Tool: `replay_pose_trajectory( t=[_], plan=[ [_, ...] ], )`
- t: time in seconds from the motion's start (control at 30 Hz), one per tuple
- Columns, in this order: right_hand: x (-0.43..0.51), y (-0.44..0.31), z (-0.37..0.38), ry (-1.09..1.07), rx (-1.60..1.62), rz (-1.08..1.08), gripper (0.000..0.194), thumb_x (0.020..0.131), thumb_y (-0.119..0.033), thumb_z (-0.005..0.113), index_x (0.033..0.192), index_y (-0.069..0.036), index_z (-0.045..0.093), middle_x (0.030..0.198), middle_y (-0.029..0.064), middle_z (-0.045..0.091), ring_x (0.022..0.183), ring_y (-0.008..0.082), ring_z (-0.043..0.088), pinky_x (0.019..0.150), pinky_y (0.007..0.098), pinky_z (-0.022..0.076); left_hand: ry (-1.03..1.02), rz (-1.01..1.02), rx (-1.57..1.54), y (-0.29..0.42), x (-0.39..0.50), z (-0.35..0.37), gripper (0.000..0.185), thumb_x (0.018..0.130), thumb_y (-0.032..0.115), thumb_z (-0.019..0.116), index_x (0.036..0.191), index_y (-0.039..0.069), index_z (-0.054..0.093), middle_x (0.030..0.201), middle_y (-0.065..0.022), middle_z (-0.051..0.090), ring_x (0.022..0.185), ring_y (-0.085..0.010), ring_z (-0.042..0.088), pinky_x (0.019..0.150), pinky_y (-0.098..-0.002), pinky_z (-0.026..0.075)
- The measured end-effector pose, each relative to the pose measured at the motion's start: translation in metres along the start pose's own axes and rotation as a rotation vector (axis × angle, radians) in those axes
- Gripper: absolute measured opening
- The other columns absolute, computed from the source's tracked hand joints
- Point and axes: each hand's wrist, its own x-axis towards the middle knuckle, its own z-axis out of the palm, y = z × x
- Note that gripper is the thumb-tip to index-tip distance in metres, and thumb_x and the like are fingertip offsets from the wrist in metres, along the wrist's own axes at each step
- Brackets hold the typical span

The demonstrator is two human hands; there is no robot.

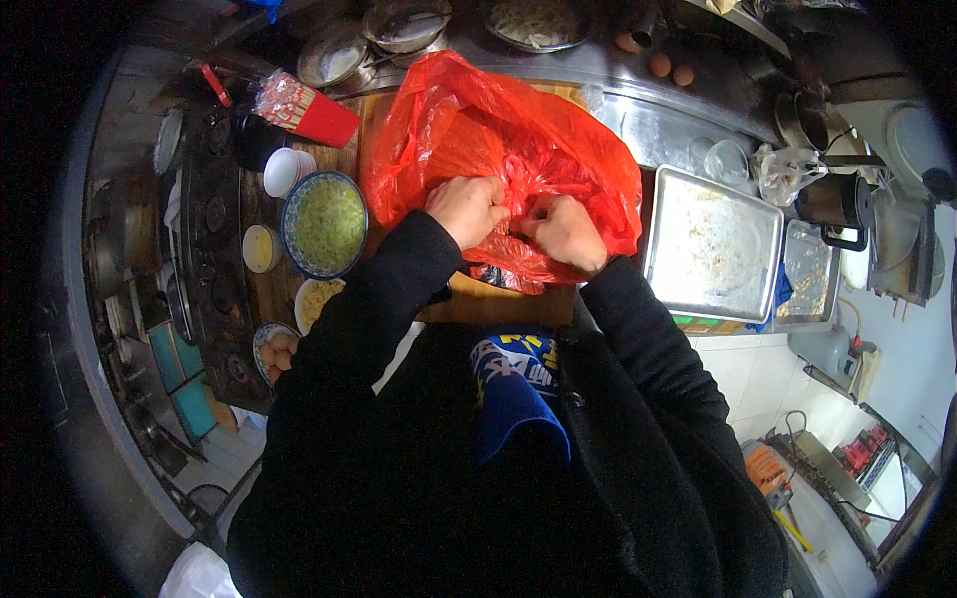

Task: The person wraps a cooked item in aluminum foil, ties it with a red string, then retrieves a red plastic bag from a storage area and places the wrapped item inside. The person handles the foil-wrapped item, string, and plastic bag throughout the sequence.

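Note:
A large red plastic bag (441,134) lies in front of me on a wooden board (516,303), its middle gathered into a bunched knot (521,179). On the left of the knot, my left hand (469,211) pinches the plastic with curled fingers. My right hand (564,230) grips the plastic at the right, close below the knot. Under the bag's near edge a dark item shows in part. What is inside the bag is hidden.
Left stand a bowl of chopped green vegetable (327,224), stacked white cups (288,172), a red box of wrapped sticks (318,116) and a bowl of eggs (277,351). Right lies a metal tray (714,243). Behind are pans (407,26) and loose eggs (660,65).

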Motion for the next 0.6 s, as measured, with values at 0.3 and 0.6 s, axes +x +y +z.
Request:
replay_pose_trajectory(
  t=[0.3, 0.6],
  plan=[
    [-0.011, -0.011, 0.02, 0.146, -0.35, -0.057, 0.039, 0.084, -0.035, 0.076, 0.095, 0.003, 0.074, 0.091, 0.0315, 0.071, 0.088, 0.046, 0.072, 0.078, 0.054, 0.0577, 0.014, -0.093, -0.104, -0.005, 0.004, -0.002, 0.019, 0.082, 0.017, 0.077, 0.09, 0.0, 0.071, 0.081, -0.018, 0.074, 0.077, -0.032, 0.074, 0.072, -0.041, 0.058],
    [-0.026, -0.009, -0.027, -0.285, 0.928, 0.152, 0.018, 0.095, -0.011, 0.07, 0.079, -0.009, 0.064, 0.063, -0.0023, 0.058, 0.042, 0.0035, 0.037, 0.039, 0.0242, 0.0215, 0.133, -0.01, -0.131, 0.013, -0.022, -0.011, 0.024, 0.083, 0.009, 0.075, 0.106, 0.003, 0.069, 0.078, -0.0148, 0.07, 0.077, -0.0328, 0.073, 0.07, -0.0403, 0.057]
  ],
)
